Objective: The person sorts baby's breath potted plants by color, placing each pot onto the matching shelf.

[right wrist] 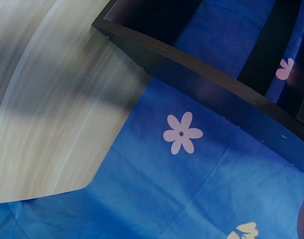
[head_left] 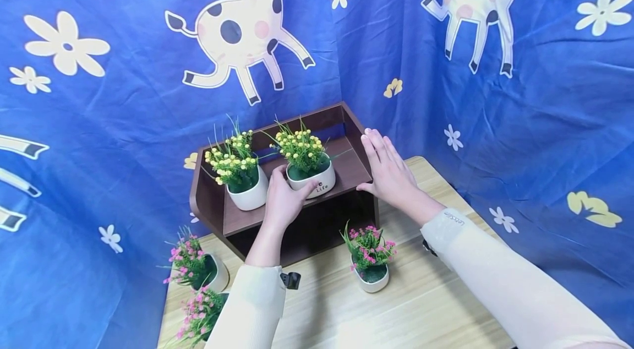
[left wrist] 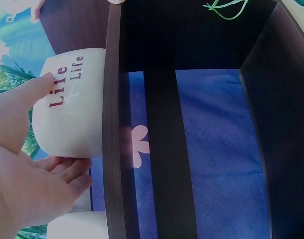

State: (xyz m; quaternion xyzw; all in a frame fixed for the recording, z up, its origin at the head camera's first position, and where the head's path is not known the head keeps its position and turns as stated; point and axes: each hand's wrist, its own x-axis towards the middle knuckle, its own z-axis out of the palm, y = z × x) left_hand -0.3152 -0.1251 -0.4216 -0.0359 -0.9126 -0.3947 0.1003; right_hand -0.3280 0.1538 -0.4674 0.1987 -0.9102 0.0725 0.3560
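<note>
My left hand (head_left: 287, 198) holds a white pot of yellow flowers (head_left: 321, 183) on the top board of a dark brown shelf (head_left: 349, 164). In the left wrist view, the thumb lies on the front of the lettered pot (left wrist: 74, 119), and the other fingers are at its side. My right hand (head_left: 388, 170) is beside the shelf's right side panel, fingers extended and holding nothing. Another pot of yellow flowers (head_left: 250, 195) stands to the left on the same board, close to my left hand.
A pot of pink flowers (head_left: 373, 280) stands on the wooden table (head_left: 421, 283) in front of the shelf. Two more pink-flowered pots, one farther back (head_left: 218, 274) and one nearer (head_left: 200, 313), are at the left edge. Blue curtain (head_left: 386, 46) surrounds the table behind.
</note>
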